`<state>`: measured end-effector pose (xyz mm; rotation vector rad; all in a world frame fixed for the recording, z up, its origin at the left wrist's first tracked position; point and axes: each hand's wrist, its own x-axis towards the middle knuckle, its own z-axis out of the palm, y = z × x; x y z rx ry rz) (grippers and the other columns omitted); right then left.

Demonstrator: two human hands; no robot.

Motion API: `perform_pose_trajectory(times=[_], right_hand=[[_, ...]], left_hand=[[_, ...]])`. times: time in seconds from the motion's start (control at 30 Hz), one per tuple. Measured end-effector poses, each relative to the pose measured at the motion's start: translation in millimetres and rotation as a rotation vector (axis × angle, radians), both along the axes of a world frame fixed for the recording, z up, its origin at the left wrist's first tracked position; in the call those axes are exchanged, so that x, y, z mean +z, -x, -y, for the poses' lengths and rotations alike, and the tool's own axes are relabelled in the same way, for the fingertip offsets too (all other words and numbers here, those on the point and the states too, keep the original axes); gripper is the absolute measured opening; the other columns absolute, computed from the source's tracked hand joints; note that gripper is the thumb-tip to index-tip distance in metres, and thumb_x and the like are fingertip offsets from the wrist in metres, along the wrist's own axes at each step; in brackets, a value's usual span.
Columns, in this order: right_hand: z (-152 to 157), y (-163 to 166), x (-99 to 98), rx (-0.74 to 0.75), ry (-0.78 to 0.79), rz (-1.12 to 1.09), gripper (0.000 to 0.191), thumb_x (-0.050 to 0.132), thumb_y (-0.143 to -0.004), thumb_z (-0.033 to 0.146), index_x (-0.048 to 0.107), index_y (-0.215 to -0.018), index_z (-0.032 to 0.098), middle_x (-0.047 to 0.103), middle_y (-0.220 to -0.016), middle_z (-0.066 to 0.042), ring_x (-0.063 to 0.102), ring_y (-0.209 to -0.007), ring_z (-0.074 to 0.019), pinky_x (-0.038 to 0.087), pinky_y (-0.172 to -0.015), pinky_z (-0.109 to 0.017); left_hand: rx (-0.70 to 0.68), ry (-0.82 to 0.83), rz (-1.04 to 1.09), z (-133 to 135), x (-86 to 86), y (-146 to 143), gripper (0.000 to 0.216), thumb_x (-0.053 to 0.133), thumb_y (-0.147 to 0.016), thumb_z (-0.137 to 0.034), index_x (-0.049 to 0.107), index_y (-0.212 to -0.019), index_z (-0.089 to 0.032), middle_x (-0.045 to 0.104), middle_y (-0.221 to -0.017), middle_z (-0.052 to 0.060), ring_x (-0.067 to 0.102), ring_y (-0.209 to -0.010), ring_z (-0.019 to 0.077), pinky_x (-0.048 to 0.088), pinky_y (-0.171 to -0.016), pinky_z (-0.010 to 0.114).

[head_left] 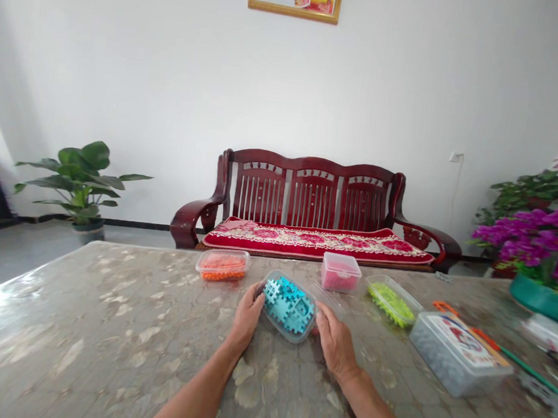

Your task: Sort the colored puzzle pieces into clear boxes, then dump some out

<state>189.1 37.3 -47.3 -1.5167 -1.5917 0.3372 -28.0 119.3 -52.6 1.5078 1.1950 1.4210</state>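
A clear plastic tub of turquoise toy pieces [289,306] is tilted up off the marble table [105,324], its open side facing me. My left hand [246,316] grips its left end with curled fingers. At the tub's right end my right hand [335,342] holds it as well. A clear lid [328,298] lies on the table just behind the right hand.
Other tubs stand behind: orange pieces [223,264], pink pieces [341,272], green pieces [392,300], and a larger lidded box of grey pieces [458,353] to the right. A teal pot of purple flowers [546,256] sits at the table's right edge. A red wooden bench [315,208] stands beyond.
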Motion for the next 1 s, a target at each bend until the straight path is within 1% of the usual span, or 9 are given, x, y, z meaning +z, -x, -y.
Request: perform_pose_trajectory(times=[0.1, 0.17, 0.23, 0.37, 0.43, 0.53, 0.63, 0.77, 1.0], right_hand=[[-2.2, 3.8, -3.6, 0.03, -0.029, -0.107, 0.05, 0.038, -0.095, 0.047, 0.055, -0.133, 0.02, 0.069, -0.121, -0.008, 0.067, -0.105, -0.0236, 0.051, -0.094, -0.037], [-5.2, 4.5, -7.2, 0.042, -0.062, -0.142, 0.049, 0.041, -0.094, 0.047, 0.054, -0.133, 0.021, 0.063, -0.13, -0.008, 0.059, -0.119, -0.0237, 0.046, -0.102, -0.038], [-8.5, 3.7, -10.8, 0.055, -0.083, -0.149, 0.048, 0.044, -0.093, 0.045, 0.054, -0.133, 0.021, 0.06, -0.135, -0.008, 0.054, -0.126, -0.0237, 0.043, -0.106, -0.039], [-13.0, 1.2, -14.9, 0.065, -0.129, -0.128, 0.045, 0.045, -0.093, 0.039, 0.053, -0.134, 0.021, 0.059, -0.136, -0.008, 0.054, -0.126, -0.0236, 0.045, -0.104, -0.039], [-13.4, 0.9, -15.0, 0.062, -0.159, -0.11, 0.044, 0.046, -0.093, 0.036, 0.052, -0.134, 0.021, 0.059, -0.136, -0.008, 0.058, -0.12, -0.0229, 0.049, -0.099, -0.038], [-11.8, 1.7, -13.2, 0.062, -0.19, -0.078, 0.045, 0.049, -0.091, 0.032, 0.05, -0.135, 0.022, 0.062, -0.13, -0.009, 0.067, -0.092, -0.0188, 0.055, -0.087, -0.036], [-9.1, 3.0, -10.7, 0.056, -0.217, -0.045, 0.047, 0.052, -0.089, 0.027, 0.05, -0.135, 0.023, 0.066, -0.121, -0.008, 0.064, -0.071, -0.0152, 0.057, -0.075, -0.033], [-7.2, 3.3, -9.5, 0.045, -0.282, 0.021, 0.052, 0.055, -0.085, 0.022, 0.048, -0.137, 0.023, 0.066, -0.116, -0.008, 0.063, -0.07, -0.0148, 0.057, -0.069, -0.03], [-5.5, 2.1, -6.8, 0.055, -0.43, 0.125, 0.055, 0.055, -0.086, 0.019, 0.044, -0.139, 0.024, 0.063, -0.122, -0.01, 0.064, -0.076, -0.0156, 0.057, -0.072, -0.032]], left_hand=[[-0.053, -0.011, 0.06, -0.7, -1.1, -1.2, 0.039, 0.052, -0.081, -0.033, 0.06, -0.114, -0.014, 0.069, -0.112, 0.01, 0.063, -0.105, 0.0238, 0.047, -0.097, 0.038], [-0.064, -0.009, 0.034, 1.5, 0.7, -1.5, 0.037, 0.049, -0.084, -0.037, 0.061, -0.111, -0.015, 0.069, -0.108, 0.009, 0.063, -0.103, 0.0239, 0.047, -0.096, 0.038], [-0.072, -0.02, -0.011, 5.2, 4.1, -1.0, 0.037, 0.045, -0.087, -0.039, 0.062, -0.11, -0.015, 0.069, -0.107, 0.009, 0.061, -0.104, 0.024, 0.045, -0.098, 0.039], [-0.131, -0.067, -0.013, 12.7, 10.6, 0.7, 0.042, 0.039, -0.092, -0.039, 0.059, -0.121, -0.015, 0.063, -0.126, 0.009, 0.053, -0.123, 0.0229, 0.037, -0.109, 0.037], [-0.144, -0.055, 0.013, 14.3, 12.0, 1.0, 0.044, 0.039, -0.094, -0.041, 0.056, -0.126, -0.016, 0.058, -0.134, 0.009, 0.049, -0.129, 0.0224, 0.034, -0.112, 0.036], [-0.147, -0.01, 0.021, 13.1, 11.4, -0.2, 0.045, 0.04, -0.094, -0.045, 0.053, -0.127, -0.017, 0.058, -0.133, 0.01, 0.049, -0.129, 0.0233, 0.035, -0.111, 0.037], [-0.129, 0.013, 0.003, 9.7, 9.6, -2.2, 0.044, 0.045, -0.092, -0.047, 0.054, -0.124, -0.017, 0.061, -0.128, 0.009, 0.051, -0.125, 0.0243, 0.036, -0.11, 0.039], [-0.134, 0.01, 0.018, 6.5, 8.1, -3.1, 0.046, 0.047, -0.091, -0.046, 0.051, -0.128, -0.018, 0.06, -0.131, 0.009, 0.051, -0.126, 0.0242, 0.036, -0.11, 0.04], [-0.121, -0.033, 0.058, 10.4, 9.1, 0.2, 0.055, 0.045, -0.091, -0.045, 0.042, -0.139, -0.018, 0.051, -0.142, 0.011, 0.046, -0.133, 0.0255, 0.032, -0.113, 0.042]])
